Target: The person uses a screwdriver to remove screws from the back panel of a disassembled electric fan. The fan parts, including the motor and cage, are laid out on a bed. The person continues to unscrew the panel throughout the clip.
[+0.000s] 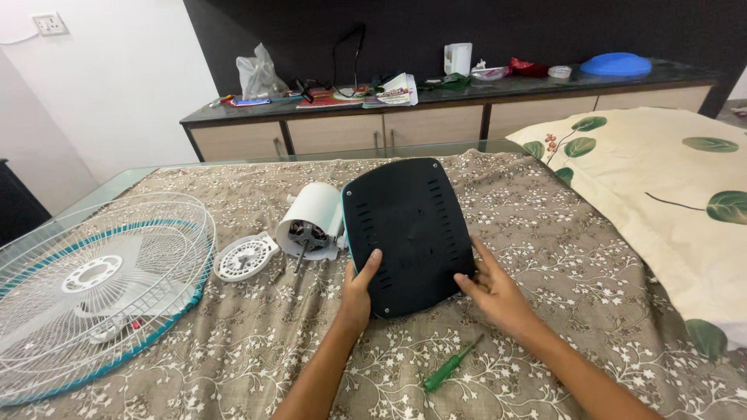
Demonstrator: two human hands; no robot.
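Black slotted fan base (408, 233), underside up, tilted on edge, just right of white motor (310, 222).

On the dark sideboard top along the far wall, a crumpled clear plastic bag (259, 75) stands at the left end. Near the middle lies a colourful printed paper packet (395, 91), white with red and yellow patches. Right of it stands a small white upright carton (457, 58), roughly rectangular.
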